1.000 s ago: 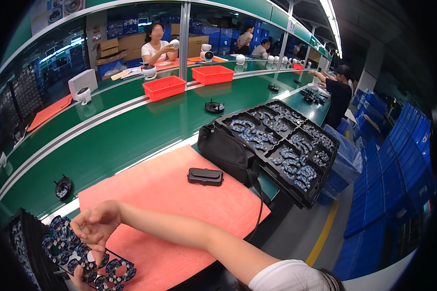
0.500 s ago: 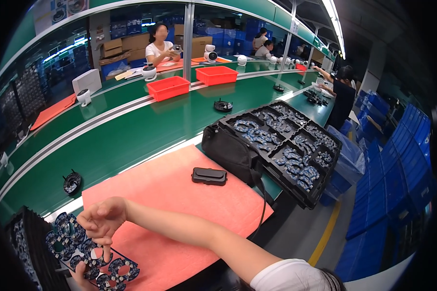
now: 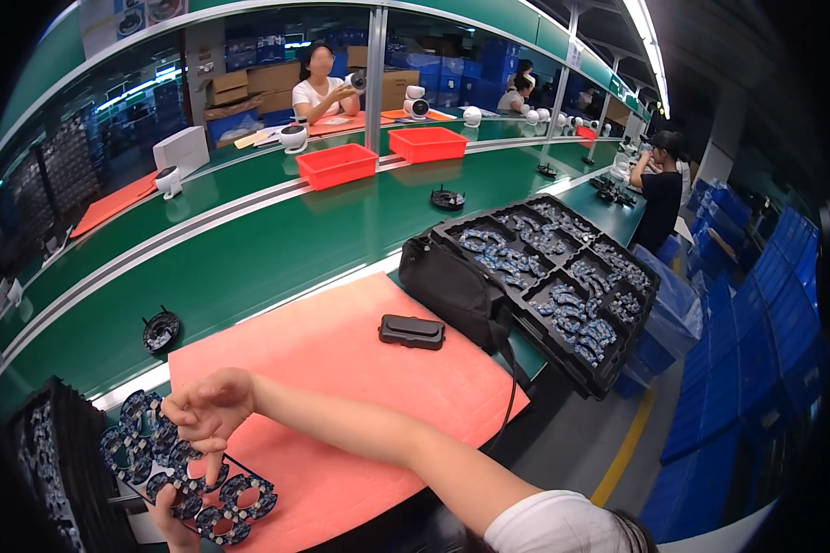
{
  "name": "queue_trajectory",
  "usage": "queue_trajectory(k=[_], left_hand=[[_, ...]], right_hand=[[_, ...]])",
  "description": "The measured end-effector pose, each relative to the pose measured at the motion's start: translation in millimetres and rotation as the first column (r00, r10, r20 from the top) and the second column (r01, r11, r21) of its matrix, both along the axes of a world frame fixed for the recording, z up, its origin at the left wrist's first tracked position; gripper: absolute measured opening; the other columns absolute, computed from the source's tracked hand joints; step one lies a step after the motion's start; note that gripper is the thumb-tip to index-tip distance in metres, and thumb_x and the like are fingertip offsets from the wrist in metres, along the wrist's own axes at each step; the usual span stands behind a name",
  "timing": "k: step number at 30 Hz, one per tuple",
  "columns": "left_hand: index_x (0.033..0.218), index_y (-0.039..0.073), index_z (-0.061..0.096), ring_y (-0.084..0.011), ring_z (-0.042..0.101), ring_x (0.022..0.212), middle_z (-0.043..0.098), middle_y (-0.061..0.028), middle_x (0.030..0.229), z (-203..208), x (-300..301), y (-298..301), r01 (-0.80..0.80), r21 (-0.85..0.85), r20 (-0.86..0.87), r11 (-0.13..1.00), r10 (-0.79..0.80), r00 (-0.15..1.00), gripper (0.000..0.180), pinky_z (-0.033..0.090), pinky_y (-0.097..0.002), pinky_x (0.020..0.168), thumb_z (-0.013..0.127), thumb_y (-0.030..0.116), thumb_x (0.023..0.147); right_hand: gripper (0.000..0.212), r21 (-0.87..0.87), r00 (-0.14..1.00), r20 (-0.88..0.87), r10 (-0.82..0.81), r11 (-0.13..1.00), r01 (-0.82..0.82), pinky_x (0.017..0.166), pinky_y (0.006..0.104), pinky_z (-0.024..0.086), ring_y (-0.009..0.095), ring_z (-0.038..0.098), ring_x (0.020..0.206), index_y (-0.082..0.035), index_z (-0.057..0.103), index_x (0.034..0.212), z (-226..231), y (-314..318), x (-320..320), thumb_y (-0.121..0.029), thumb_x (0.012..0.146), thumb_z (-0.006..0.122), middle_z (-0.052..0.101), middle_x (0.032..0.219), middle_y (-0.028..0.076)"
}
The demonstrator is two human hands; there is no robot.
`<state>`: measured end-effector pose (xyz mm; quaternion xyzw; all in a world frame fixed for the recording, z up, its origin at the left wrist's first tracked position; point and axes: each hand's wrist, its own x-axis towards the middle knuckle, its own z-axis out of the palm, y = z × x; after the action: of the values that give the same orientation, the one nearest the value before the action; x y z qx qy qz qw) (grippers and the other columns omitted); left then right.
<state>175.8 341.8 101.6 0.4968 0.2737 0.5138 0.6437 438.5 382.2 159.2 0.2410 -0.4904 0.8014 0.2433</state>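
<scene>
A panel of several joined ring-shaped circuit boards (image 3: 240,498), dark blue with pale parts, stands tilted above the left end of the pink foam mat (image 3: 341,369). My left hand (image 3: 168,516) grips the panel's near lower edge, its thumb in front and the other fingers hidden. My right hand (image 3: 214,405) reaches over from the right with curled fingers. One of its fingers points down onto the ring at the panel's middle and appears to grip it; the far side of that grip is hidden. Left of the panel rises a stack of black trays (image 3: 74,452) with boards inside.
A black case (image 3: 411,332) lies on the mat, beside a black bag (image 3: 452,286). Behind it, a black divided tray (image 3: 563,276) holds many loose curved boards. Black round housings (image 3: 161,330) sit on the green conveyor (image 3: 267,249). Red bins (image 3: 337,167) stand beyond; co-workers sit farther off.
The view has shifted slightly, so the scene sits a little farther right. Both hands keep their places on the panel. The co-worker across the belt has raised a white device.
</scene>
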Motion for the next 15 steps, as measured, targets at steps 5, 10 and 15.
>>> queue_trajectory(k=[5,10,15], left_hand=[[0.107,-0.004,0.062,-0.0218,0.07,0.075,0.07,-0.0133,0.092,26,16,-23,-0.031,-0.096,0.053,0.995,0.036,0.998,0.036,0.058,-0.0321,0.068,0.054,0.022,0.083],[0.105,-0.001,0.06,-0.0234,0.07,0.071,0.069,-0.0127,0.082,9,10,-16,0.007,-0.287,0.008,0.958,-0.005,1.0,0.028,0.061,-0.0373,0.059,0.06,0.01,0.079],[0.108,-0.001,0.06,-0.0241,0.071,0.076,0.07,-0.0129,0.092,4,42,-38,0.118,-0.362,0.132,0.925,-0.074,0.988,0.028,0.062,-0.0375,0.067,0.063,0.003,0.081]], right_hand=[[0.038,-0.011,0.996,-0.006,0.085,0.996,-0.085,0.096,0.0773,0.036,0.025,0.059,0.08,-0.007,0.047,0.101,-2,9,-9,-0.042,0.094,0.059,0.041,0.071,0.003],[0.034,-0.112,0.992,0.086,0.088,0.991,-0.078,0.098,0.0773,0.035,0.026,0.056,0.083,-0.008,0.048,0.107,-7,7,11,-0.038,0.095,0.059,0.045,0.081,0.005],[0.038,-0.007,0.975,0.21,-0.073,0.997,0.076,0.096,0.0719,0.041,0.022,0.055,0.068,-0.007,0.045,0.096,4,3,52,-0.041,0.093,0.062,0.046,0.079,0.005]])
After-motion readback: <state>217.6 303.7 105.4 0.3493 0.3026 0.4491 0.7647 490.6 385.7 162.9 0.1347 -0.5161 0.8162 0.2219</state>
